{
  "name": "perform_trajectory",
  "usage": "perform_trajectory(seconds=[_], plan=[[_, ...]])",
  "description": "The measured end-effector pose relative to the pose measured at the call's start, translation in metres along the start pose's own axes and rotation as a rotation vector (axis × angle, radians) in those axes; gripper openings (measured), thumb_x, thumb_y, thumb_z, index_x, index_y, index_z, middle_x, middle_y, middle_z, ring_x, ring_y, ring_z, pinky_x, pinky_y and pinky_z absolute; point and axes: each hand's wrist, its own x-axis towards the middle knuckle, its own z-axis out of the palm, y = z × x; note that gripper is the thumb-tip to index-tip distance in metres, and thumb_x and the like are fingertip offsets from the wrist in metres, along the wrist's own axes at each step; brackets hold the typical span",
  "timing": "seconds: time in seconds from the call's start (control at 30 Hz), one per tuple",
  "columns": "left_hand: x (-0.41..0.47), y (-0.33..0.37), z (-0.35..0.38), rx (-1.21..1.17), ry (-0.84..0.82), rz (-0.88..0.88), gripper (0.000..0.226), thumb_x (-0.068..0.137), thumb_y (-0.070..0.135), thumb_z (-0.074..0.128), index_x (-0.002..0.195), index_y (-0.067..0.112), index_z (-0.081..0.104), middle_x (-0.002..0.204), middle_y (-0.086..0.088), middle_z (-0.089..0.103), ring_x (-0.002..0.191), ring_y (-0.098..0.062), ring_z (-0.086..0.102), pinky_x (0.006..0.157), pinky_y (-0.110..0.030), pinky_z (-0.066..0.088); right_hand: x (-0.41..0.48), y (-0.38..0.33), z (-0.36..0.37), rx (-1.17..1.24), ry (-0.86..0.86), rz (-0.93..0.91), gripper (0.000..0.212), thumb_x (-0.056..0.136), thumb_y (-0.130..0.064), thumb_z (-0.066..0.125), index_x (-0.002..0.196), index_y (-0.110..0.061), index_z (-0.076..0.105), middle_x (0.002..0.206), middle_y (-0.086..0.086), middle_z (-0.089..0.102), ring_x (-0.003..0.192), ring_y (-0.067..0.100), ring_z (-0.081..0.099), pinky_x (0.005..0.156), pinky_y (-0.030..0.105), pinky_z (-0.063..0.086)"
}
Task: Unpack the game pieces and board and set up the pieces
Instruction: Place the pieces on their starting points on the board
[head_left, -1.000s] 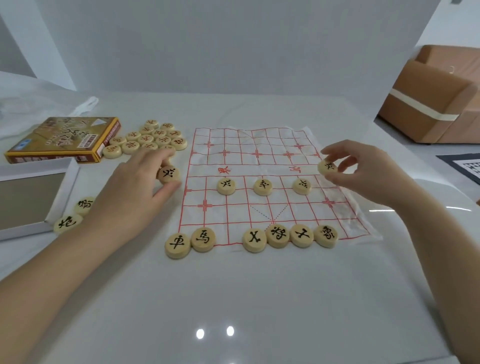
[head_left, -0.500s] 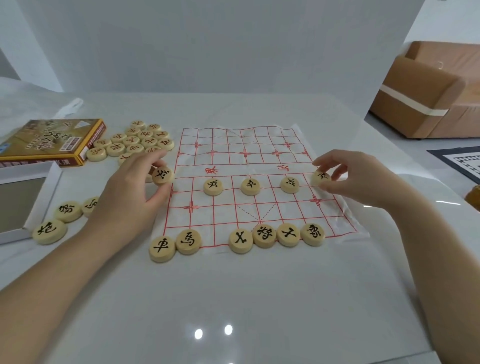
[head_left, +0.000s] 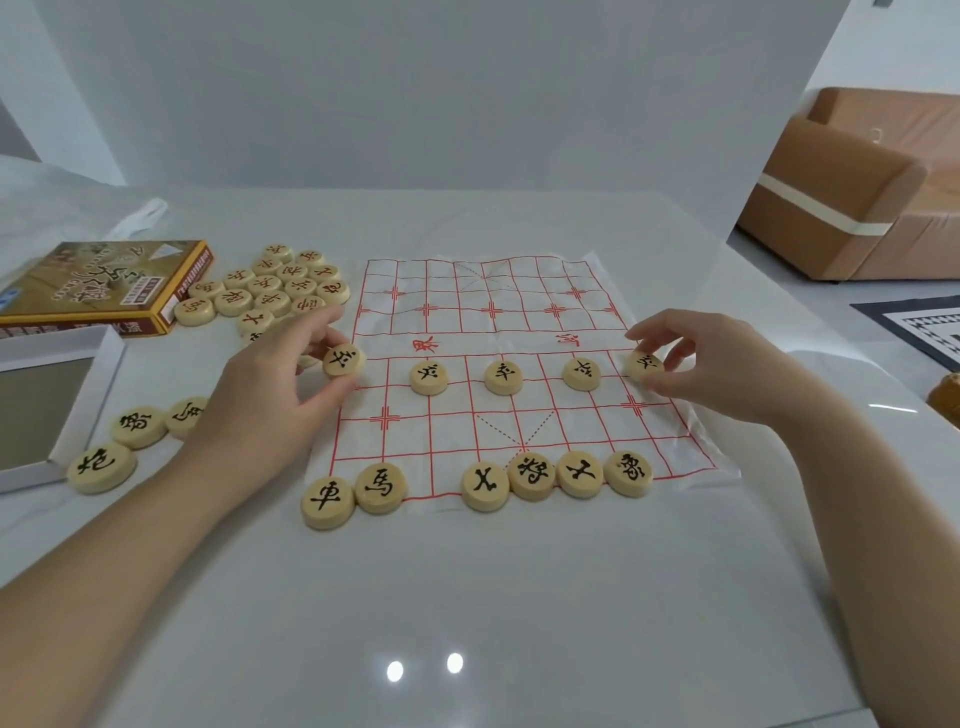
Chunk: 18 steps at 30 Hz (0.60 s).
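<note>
Judging from the layout, the setup is reckoned to be about a third done. The board (head_left: 488, 312), a thin creased sheet ruled in red, is spread on the table (head_left: 467, 597) in the middle of the frame. One black-lettered piece (head_left: 343, 359) is pinched between thumb and fingers of the left hand (head_left: 270, 395) at the board's left edge. A matching piece (head_left: 644, 364) is pinched by the right hand (head_left: 711, 364) at its right edge. Both are held along the line where three like pieces (head_left: 503, 376) are already spaced out; whether they are touching the sheet cannot be told.

Along the lower edge of the board a row of six black-lettered pieces (head_left: 530, 475) is lined up, with one gap in it and places unfilled at its right end. Three more black-lettered pieces (head_left: 101, 466) are lying on the table at lower left, beside a white tray (head_left: 106, 374). A cluster of red-lettered pieces (head_left: 280, 291) is gathered at upper left next to the box (head_left: 98, 280), and none is placed on the far half of the board, so that whole side is yet to be set.
</note>
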Motion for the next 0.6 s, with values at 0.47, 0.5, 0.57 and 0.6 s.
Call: perform_trajectory(seconds=[0.47,0.5,0.57,0.6], plan=[[0.001,-0.011,0.007,0.121,-0.127,-0.009,0.049,0.086,0.027,0.063,0.132,0.024,0.050,0.110,0.013,0.055,0.107,-0.010,0.049,0.089,-0.028,0.037,0.001,0.003,0.002,-0.013,-0.009,0.054,0.027,0.086,-0.024,0.068,0.110,-0.033,0.061,0.101,-0.015,0.061,0.088,0.005,0.057,0.069,0.014,0.038],[0.001,-0.011,0.007,0.122,-0.128,-0.009,0.049,0.085,0.026,0.062,0.133,0.024,0.050,0.110,0.013,0.056,0.107,-0.010,0.049,0.089,-0.028,0.037,0.001,0.003,0.002,-0.019,0.000,0.058,0.024,0.087,-0.026,0.067,0.108,-0.033,0.061,0.101,-0.015,0.061,0.087,0.005,0.057,0.069,0.014,0.037],[0.001,-0.012,0.007,0.123,-0.129,-0.005,0.049,0.086,0.025,0.062,0.133,0.023,0.049,0.112,0.012,0.056,0.108,-0.009,0.049,0.089,-0.028,0.038,0.002,0.005,0.002,-0.037,0.008,0.070,0.018,0.088,-0.029,0.066,0.105,-0.032,0.062,0.102,-0.014,0.062,0.085,0.005,0.055,0.067,0.017,0.038],[0.001,-0.013,0.008,0.123,-0.127,-0.001,0.049,0.086,0.024,0.062,0.133,0.023,0.049,0.112,0.011,0.057,0.108,-0.009,0.048,0.090,-0.028,0.037,0.002,0.005,0.002,-0.046,0.007,0.075,0.018,0.088,-0.029,0.065,0.105,-0.032,0.062,0.103,-0.013,0.061,0.085,0.005,0.055,0.068,0.020,0.038]])
